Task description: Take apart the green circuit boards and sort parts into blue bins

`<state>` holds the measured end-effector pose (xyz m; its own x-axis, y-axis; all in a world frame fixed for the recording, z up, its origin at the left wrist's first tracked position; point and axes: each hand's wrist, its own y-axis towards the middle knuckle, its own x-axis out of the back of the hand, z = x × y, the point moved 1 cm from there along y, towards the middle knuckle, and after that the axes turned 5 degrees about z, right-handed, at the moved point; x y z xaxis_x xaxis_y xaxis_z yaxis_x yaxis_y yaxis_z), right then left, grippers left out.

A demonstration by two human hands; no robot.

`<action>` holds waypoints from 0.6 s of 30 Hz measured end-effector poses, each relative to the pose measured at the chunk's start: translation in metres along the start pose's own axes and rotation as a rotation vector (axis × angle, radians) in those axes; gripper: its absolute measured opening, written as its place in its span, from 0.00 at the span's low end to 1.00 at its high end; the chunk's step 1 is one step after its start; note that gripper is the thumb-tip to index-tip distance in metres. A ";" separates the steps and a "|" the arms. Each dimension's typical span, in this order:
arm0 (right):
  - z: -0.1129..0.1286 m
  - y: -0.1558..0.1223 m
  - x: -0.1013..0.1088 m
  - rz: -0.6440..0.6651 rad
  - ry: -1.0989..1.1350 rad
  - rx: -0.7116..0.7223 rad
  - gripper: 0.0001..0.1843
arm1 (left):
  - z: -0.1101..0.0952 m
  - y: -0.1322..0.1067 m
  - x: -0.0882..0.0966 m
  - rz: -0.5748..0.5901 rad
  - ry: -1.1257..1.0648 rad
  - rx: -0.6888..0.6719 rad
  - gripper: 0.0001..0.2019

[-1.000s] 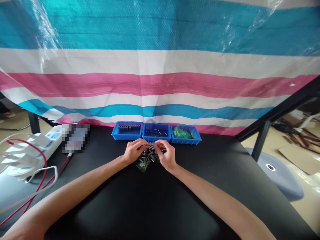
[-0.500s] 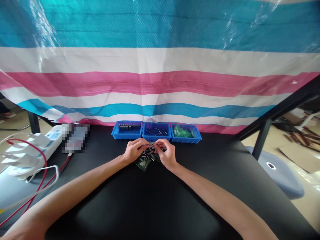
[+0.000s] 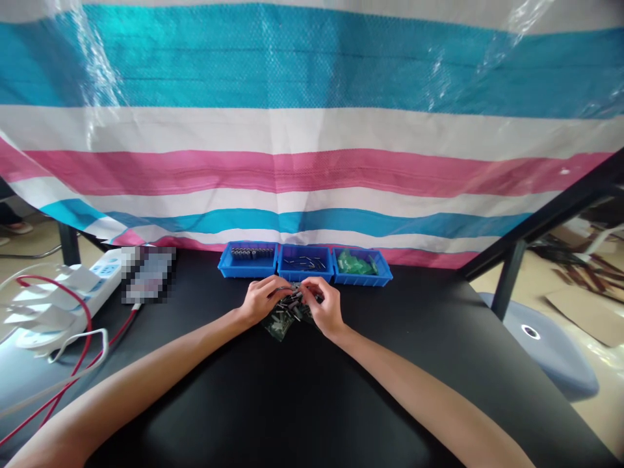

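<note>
A pile of small metal pins and cylinders [image 3: 292, 304] lies on the black table, with a clear plastic bag [image 3: 277, 326] at its near left side. My left hand [image 3: 262, 299] is at the pile's left, its thumb and fingers pinched on something small and dark. Across from it, my right hand [image 3: 324, 302] pinches at the pile's right edge; what sits between its fingertips is too small to make out. Just behind stand three blue bins: the left bin [image 3: 247, 266] with rows of short metal cylinders, the middle bin [image 3: 306, 272] with thin dark pins, the right bin [image 3: 363, 278] with green plastic bags.
On the left lie a white power strip [image 3: 92, 292] with plugged-in adapters, a pixelated phone-like device [image 3: 150, 276] and red and white cables [image 3: 88, 318]. A striped plastic sheet [image 3: 302, 175] hangs behind the bins. A grey stool [image 3: 546, 351] stands right of the table [image 3: 273, 403].
The whole view has shifted slightly, so bins and table sit a little lower. Both hands stay pinched over the pile, with only small finger movement.
</note>
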<state>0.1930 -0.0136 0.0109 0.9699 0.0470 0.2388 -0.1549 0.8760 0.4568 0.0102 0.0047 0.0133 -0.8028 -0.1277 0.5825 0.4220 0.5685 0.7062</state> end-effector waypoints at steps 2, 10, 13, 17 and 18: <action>0.002 0.000 0.001 0.021 -0.031 0.013 0.07 | 0.002 -0.001 0.000 -0.007 0.031 0.005 0.04; 0.005 0.001 -0.002 0.124 -0.083 0.179 0.10 | 0.006 -0.007 -0.002 -0.044 0.103 0.065 0.10; 0.003 0.001 -0.002 0.127 -0.095 0.167 0.08 | 0.004 -0.005 0.000 -0.030 0.084 0.048 0.10; 0.004 0.001 -0.002 0.140 -0.108 0.152 0.06 | 0.004 -0.004 0.001 -0.007 0.071 0.039 0.10; 0.005 0.001 -0.001 0.136 -0.111 0.148 0.06 | 0.004 -0.005 0.001 -0.001 0.072 0.038 0.10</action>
<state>0.1905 -0.0149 0.0152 0.9128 0.0999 0.3960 -0.3170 0.7848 0.5325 0.0056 0.0052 0.0091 -0.7702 -0.1858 0.6101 0.4038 0.5984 0.6920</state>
